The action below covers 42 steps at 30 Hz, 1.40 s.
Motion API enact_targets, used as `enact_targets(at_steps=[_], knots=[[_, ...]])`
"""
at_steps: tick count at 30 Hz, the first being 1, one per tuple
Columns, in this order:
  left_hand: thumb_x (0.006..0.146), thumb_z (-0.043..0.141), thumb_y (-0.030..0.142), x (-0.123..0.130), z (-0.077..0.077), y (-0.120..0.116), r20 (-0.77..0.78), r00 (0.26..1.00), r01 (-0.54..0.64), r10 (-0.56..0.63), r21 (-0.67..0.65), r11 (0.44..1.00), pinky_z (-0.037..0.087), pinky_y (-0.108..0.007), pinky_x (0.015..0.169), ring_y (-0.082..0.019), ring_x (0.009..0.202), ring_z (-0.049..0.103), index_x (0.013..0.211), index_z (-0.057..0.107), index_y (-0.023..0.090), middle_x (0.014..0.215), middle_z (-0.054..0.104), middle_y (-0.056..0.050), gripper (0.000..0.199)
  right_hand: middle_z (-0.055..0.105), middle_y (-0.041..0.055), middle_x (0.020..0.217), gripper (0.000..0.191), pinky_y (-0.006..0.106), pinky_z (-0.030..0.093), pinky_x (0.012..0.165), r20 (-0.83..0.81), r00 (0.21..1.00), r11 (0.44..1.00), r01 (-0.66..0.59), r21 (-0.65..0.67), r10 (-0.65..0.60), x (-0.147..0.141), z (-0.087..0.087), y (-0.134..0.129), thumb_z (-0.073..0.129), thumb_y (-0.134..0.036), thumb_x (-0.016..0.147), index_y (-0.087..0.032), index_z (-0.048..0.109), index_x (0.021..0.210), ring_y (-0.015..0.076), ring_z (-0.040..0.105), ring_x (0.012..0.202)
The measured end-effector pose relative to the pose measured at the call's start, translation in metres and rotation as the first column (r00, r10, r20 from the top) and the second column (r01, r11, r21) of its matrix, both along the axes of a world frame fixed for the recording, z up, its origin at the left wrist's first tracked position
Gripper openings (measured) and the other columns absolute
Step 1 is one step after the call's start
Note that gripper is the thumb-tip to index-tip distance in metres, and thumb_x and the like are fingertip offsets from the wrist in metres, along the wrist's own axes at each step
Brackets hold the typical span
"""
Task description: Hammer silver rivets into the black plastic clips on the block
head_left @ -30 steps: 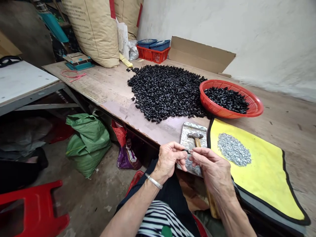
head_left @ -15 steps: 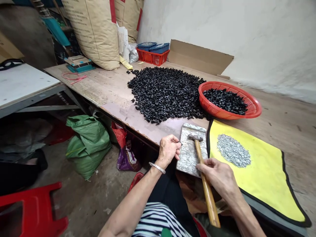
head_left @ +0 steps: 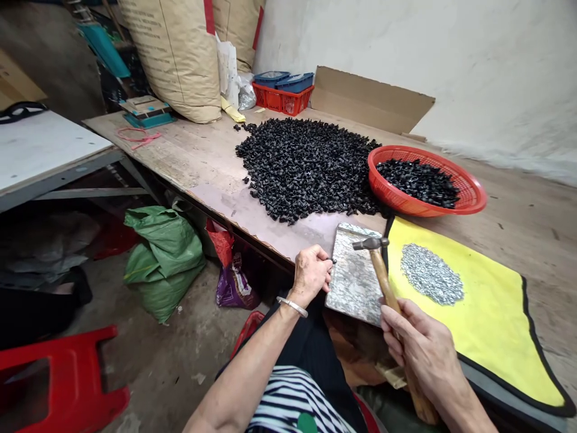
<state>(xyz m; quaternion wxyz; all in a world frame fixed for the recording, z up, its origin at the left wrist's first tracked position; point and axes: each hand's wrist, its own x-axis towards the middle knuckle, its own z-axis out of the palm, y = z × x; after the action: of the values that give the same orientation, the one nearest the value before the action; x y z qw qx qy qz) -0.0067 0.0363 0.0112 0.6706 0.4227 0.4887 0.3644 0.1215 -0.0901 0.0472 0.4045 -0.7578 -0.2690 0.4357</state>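
Note:
My right hand (head_left: 421, 337) is wrapped round the wooden handle of a hammer (head_left: 383, 276), whose metal head is over the upper right of a worn metal plate (head_left: 354, 270). At the plate's left edge, my left hand (head_left: 312, 270) pinches a small black piece (head_left: 333, 261); its exact shape is partly hidden by the fingers. Behind the plate spreads a large heap of small black pieces (head_left: 311, 168). To the right, small silvery metal bits (head_left: 430, 273) lie in a patch on a yellow cloth (head_left: 487, 319) with black edging.
A red plastic basket (head_left: 473, 189) holding more black pieces stands beside the heap. Along the back are a red crate (head_left: 283, 99) with blue containers, a cardboard sheet (head_left: 369, 99) and tall paper sacks (head_left: 175, 54). A green sack (head_left: 164, 264) and a red stool (head_left: 76, 385) are on the floor.
The hammer has been lifted off the plate and shifted right, and my right hand now wraps its handle more fully. My left hand still pinches the black piece at the plate's edge.

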Motion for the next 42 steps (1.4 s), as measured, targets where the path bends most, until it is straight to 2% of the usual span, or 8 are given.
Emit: enact_targets(at_steps=[2, 6, 9, 12, 17, 34, 38, 42], knots=[[0.063, 0.047, 0.002, 0.000, 0.001, 0.000, -0.004, 1.000, 0.006, -0.006, -0.007, 1.000, 0.030, -0.016, 0.022, -0.007, 0.023, 0.039, 0.056, 0.043, 0.016, 0.036, 0.043, 0.009, 0.017, 0.052, -0.0029, 0.050, 0.031, 0.022, 0.035, 0.036, 0.413, 0.907, 0.991, -0.119, 0.059, 0.085, 0.002, -0.007, -0.001, 0.056, -0.047, 0.071, -0.019, 0.057, 0.084, 0.0104, 0.046, 0.039], [0.064, 0.045, 0.000, 0.001, 0.003, 0.000, -0.006, 1.000, -0.005, 0.004, -0.034, 0.999, 0.029, -0.016, 0.022, -0.007, 0.022, 0.037, 0.055, 0.042, 0.017, 0.035, 0.042, 0.010, 0.019, 0.065, 0.0061, 0.060, 0.038, 0.026, 0.043, 0.044, 0.879, 0.463, 0.925, -0.372, 0.076, 0.114, 0.003, -0.017, -0.004, 0.040, -0.045, 0.083, -0.015, 0.062, 0.090, 0.0170, 0.059, 0.047], [0.063, 0.045, 0.000, 0.000, 0.003, 0.000, -0.016, 1.000, 0.002, -0.003, -0.027, 1.000, 0.028, -0.015, 0.022, -0.007, 0.022, 0.038, 0.055, 0.042, 0.017, 0.033, 0.041, 0.009, 0.019, 0.070, 0.0102, 0.077, 0.035, 0.025, 0.046, 0.048, 0.974, 0.223, 0.887, -0.441, 0.134, -0.036, -0.003, -0.014, -0.007, 0.040, -0.037, 0.088, -0.011, 0.060, 0.101, 0.0165, 0.063, 0.053], [0.063, 0.045, 0.000, 0.000, 0.002, 0.001, -0.020, 1.000, 0.005, -0.005, -0.024, 1.000, 0.028, -0.015, 0.022, -0.007, 0.022, 0.038, 0.055, 0.043, 0.017, 0.033, 0.042, 0.009, 0.019, 0.070, 0.0119, 0.089, 0.030, 0.024, 0.049, 0.057, 0.985, 0.078, 0.861, -0.477, 0.175, -0.157, -0.011, -0.012, -0.010, 0.047, -0.027, 0.086, -0.009, 0.057, 0.108, 0.0163, 0.065, 0.062], [0.063, 0.045, 0.001, 0.002, 0.000, 0.002, -0.011, 1.000, -0.012, 0.011, -0.050, 0.999, 0.027, -0.015, 0.022, -0.007, 0.022, 0.039, 0.054, 0.040, 0.018, 0.032, 0.039, 0.010, 0.020, 0.070, 0.0091, 0.076, 0.028, 0.021, 0.040, 0.038, 0.985, -0.161, 0.863, -0.505, -0.023, -0.068, -0.015, -0.021, -0.009, 0.042, -0.021, 0.088, -0.005, 0.061, 0.100, 0.0113, 0.057, 0.041], [0.063, 0.046, 0.001, 0.001, 0.000, 0.001, -0.029, 1.000, 0.001, -0.002, -0.036, 0.999, 0.032, -0.014, 0.025, -0.006, 0.024, 0.039, 0.056, 0.042, 0.017, 0.034, 0.040, 0.009, 0.018, 0.067, 0.0133, 0.105, 0.044, 0.029, 0.052, 0.072, 0.979, 0.005, 0.864, -0.469, 0.182, -0.203, -0.024, -0.006, -0.014, 0.050, -0.019, 0.084, -0.010, 0.046, 0.127, 0.0212, 0.067, 0.080], [0.062, 0.047, 0.001, 0.001, -0.002, 0.001, -0.033, 0.999, 0.008, -0.009, -0.026, 1.000, 0.031, -0.014, 0.024, -0.007, 0.023, 0.039, 0.056, 0.042, 0.017, 0.033, 0.040, 0.009, 0.018, 0.070, 0.0120, 0.093, 0.034, 0.026, 0.051, 0.053, 0.996, 0.013, 0.898, -0.433, 0.084, -0.087, -0.025, -0.017, -0.013, 0.046, -0.023, 0.086, -0.008, 0.058, 0.115, 0.0189, 0.067, 0.061], [0.062, 0.047, 0.002, 0.001, -0.003, 0.002, -0.028, 1.000, 0.003, -0.003, -0.006, 1.000, 0.031, -0.014, 0.024, -0.007, 0.024, 0.039, 0.056, 0.042, 0.017, 0.033, 0.039, 0.009, 0.018, 0.071, 0.0106, 0.084, 0.033, 0.024, 0.044, 0.040, 0.997, -0.078, 0.926, -0.377, -0.033, 0.004, -0.026, -0.027, -0.013, 0.044, -0.025, 0.087, -0.008, 0.063, 0.108, 0.0138, 0.059, 0.042]])
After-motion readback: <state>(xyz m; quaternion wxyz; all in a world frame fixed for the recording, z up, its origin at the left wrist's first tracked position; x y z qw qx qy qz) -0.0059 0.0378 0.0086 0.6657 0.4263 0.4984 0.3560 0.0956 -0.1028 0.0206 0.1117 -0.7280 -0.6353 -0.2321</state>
